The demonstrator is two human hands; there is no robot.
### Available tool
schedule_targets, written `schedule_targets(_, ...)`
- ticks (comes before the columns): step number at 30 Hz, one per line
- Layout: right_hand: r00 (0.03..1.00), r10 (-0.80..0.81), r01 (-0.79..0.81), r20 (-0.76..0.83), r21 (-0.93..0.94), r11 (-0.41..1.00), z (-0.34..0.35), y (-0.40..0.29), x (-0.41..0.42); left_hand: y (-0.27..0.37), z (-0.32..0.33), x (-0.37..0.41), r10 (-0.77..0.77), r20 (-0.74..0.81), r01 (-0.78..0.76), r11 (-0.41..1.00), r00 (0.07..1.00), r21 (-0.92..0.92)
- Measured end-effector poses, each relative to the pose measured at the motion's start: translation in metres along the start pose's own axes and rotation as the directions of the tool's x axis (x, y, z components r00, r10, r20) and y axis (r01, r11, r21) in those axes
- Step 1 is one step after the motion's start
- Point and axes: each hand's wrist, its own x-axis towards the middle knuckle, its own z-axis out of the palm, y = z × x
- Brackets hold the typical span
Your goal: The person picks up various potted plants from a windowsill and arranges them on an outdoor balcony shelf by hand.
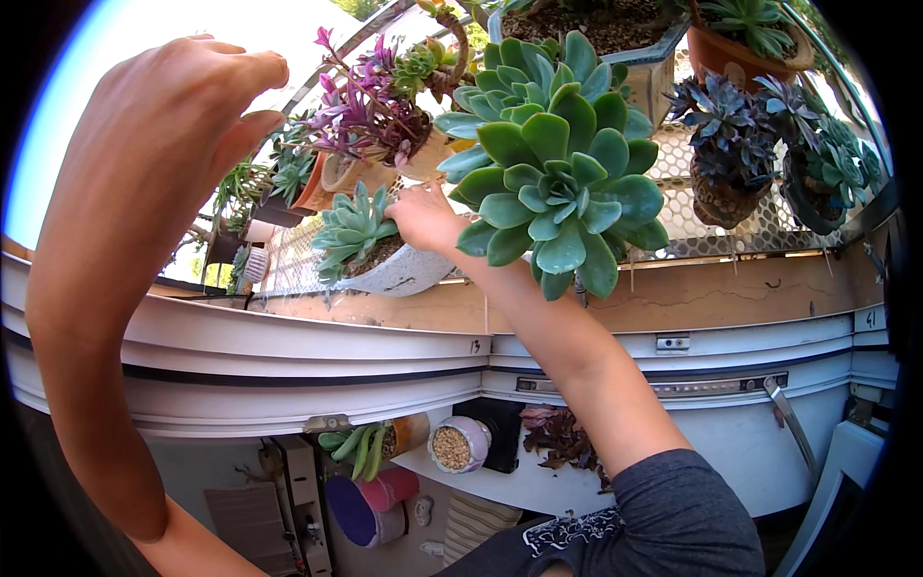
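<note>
My right hand (422, 216) reaches over the window sill to a light grey planter (407, 272) holding a pale green rosette succulent (355, 229). Its fingers are bent at the planter's upper edge, beside the leaves. Whether they grip the rim or something in the soil cannot be made out. A large green echeveria-like succulent (559, 195) rises close in front of the camera, just right of that hand, above the forearm. My left hand (180, 94) is raised at the upper left, close to the camera. Thumb and fingers are apart, with nothing visible between them.
Purple-leaved plants (368, 108) stand behind the planter. Dark succulents (732, 137) and a terracotta pot (750, 54) are at right on a perforated metal shelf (670, 209). Below runs a white window frame (303, 360). Inside, a pebble-filled pot (459, 443) and dried leaves (559, 436) sit on a ledge.
</note>
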Motion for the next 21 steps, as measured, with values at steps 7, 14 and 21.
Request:
schedule_targets(7, 0.876, -0.045, 0.124, -0.480, 0.135, 0.983, 0.084, 0.068, 0.053, 0.002, -0.006, 0.005, 0.008, -0.039, -0.006, 1.000, 0.999, 0.031)
schedule_targets(14, 0.740, -0.346, -0.047, -0.577, -0.557, 0.829, 0.122, 0.098, 0.082, 0.000, -0.002, 0.003, 0.004, -0.001, -0.004, 1.000, 1.000, 0.022)
schedule_targets(21, 0.797, -0.229, 0.029, -0.559, -0.342, 0.939, 0.098, 0.097, 0.069, 0.003, 0.001, 0.003, -0.017, 0.012, 0.017, 1.000, 1.000, 0.000)
